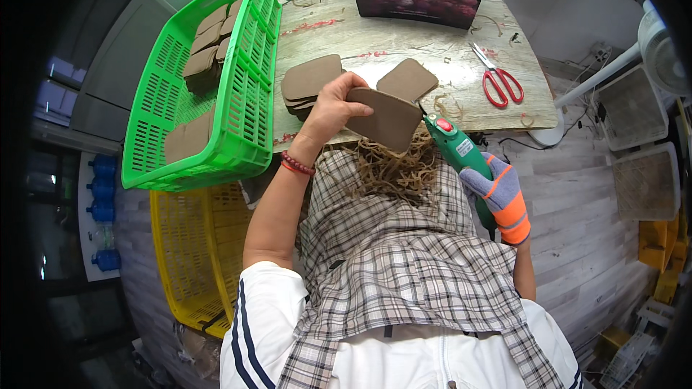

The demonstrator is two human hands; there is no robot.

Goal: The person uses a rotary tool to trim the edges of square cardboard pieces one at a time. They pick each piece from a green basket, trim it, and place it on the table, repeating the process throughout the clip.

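Between the thumb and fingers of my left hand (pixel 337 106) is a brown pad with rounded corners (pixel 386 121), held up over my lap. My right hand (pixel 497 191), in a grey and orange glove, grips a green electric hot knife (pixel 455 145) with a red button. Its dark tip meets or nearly meets the pad's right edge; contact is hard to make out. Just beyond lies a single brown pad (pixel 408 80) on the table, and left of it a short stack of pads (pixel 311 81). Brown trimmings (pixel 393 173) are heaped on my checked apron.
On the table (pixel 317 11), a green crate (pixel 245 94) with pads stands left and a dark box (pixel 414 6) of stacked pads at the back. Red-handled scissors (pixel 502 88) lie right. A yellow crate (pixel 194 259) is below left; a white fan (pixel 659 50) stands far right.
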